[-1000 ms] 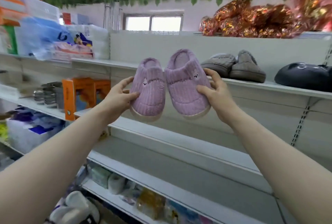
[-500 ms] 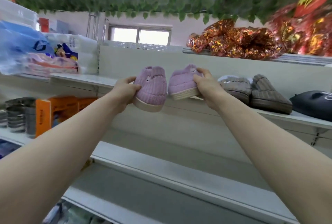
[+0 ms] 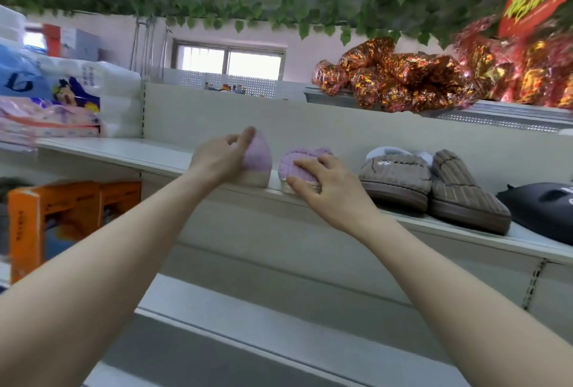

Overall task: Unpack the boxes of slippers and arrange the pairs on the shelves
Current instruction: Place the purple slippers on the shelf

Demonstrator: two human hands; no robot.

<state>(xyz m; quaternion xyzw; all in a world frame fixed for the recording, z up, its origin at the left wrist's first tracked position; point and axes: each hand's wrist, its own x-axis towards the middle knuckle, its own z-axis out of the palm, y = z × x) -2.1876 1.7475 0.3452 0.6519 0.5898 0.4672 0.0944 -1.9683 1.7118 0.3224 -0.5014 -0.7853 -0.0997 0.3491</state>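
Two purple slippers stand side by side on the upper white shelf [image 3: 130,150], toes toward me. My left hand [image 3: 217,160] grips the left purple slipper [image 3: 259,158] from its left side, thumb over the top. My right hand [image 3: 322,182] holds the right purple slipper [image 3: 299,163], fingers spread over its toe and thumb at the sole. Both soles rest on the shelf near its front edge.
A pair of grey-brown slippers [image 3: 434,188] sits just right of the purple pair, then a black slipper [image 3: 545,209]. Packs of tissue [image 3: 62,101] fill the shelf's left end. Orange boxes [image 3: 62,216] stand lower left. Foil-wrapped goods [image 3: 403,82] lie on top. A lower shelf [image 3: 279,318] runs below.
Both hands have carried the purple slippers up and forward from mid-air and set them down on the upper shelf, left of the grey-brown pair.
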